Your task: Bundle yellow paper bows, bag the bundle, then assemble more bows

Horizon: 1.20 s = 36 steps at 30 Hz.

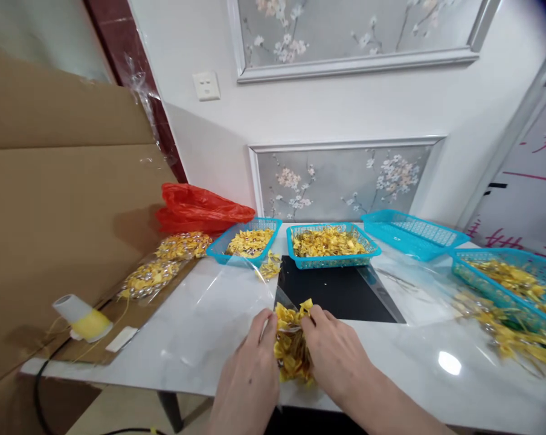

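A bunch of yellow ribbon bows [292, 353] is gathered between my two hands at the front edge of the table. My left hand [250, 368] is closed along its left side. On the right, my right hand [334, 350] grips the same bunch, thumb and fingers pressed against its upper part. Thin clear plastic [214, 290] spreads out on the left of the bunch; whether it wraps the bows I cannot tell. Just beyond lies a flat black board [334, 293], with a few loose yellow bows [269, 266] at its far left corner.
Blue baskets [334, 262] of yellow pieces stand along the wall, with another blue basket [411, 232] at the back right. Filled clear bags [150, 278], a red plastic bag [200, 208] and a yellow thread spool [85, 320] lie left. Loose yellow pieces [504, 329] lie right.
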Each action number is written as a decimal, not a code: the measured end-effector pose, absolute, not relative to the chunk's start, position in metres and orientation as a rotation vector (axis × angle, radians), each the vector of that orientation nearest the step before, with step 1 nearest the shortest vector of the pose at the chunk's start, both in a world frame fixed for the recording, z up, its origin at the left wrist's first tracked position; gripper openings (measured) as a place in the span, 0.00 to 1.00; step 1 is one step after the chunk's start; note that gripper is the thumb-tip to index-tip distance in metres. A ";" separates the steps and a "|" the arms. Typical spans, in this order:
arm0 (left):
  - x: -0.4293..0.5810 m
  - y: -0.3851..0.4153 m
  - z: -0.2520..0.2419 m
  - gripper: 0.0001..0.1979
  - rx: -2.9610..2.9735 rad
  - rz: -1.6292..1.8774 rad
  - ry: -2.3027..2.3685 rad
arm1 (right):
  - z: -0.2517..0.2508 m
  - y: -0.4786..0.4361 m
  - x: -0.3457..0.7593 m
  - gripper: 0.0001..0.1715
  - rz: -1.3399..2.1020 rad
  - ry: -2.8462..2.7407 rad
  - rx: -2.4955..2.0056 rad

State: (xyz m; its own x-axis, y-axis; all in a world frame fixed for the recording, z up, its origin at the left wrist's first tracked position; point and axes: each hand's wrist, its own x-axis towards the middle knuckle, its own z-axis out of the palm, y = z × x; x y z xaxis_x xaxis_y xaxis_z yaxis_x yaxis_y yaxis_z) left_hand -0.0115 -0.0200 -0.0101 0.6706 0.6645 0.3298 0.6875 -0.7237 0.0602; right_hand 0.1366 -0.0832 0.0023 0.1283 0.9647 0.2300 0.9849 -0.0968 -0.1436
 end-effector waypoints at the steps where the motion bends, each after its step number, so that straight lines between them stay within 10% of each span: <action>1: -0.010 -0.021 -0.010 0.29 -2.823 -0.496 -1.129 | 0.006 -0.084 0.134 0.16 -0.091 -1.901 -2.157; 15: -0.006 -0.005 0.002 0.31 -3.015 -0.404 -0.936 | -0.005 -0.074 0.131 0.23 0.004 -1.981 -1.945; 25: -0.011 0.001 -0.012 0.27 -3.005 -0.996 -0.781 | -0.028 -0.065 0.132 0.18 -0.197 -1.778 -1.802; 36: -0.001 0.008 0.001 0.32 -3.058 -0.656 -0.702 | -0.037 -0.053 0.135 0.14 -0.379 -2.123 -1.514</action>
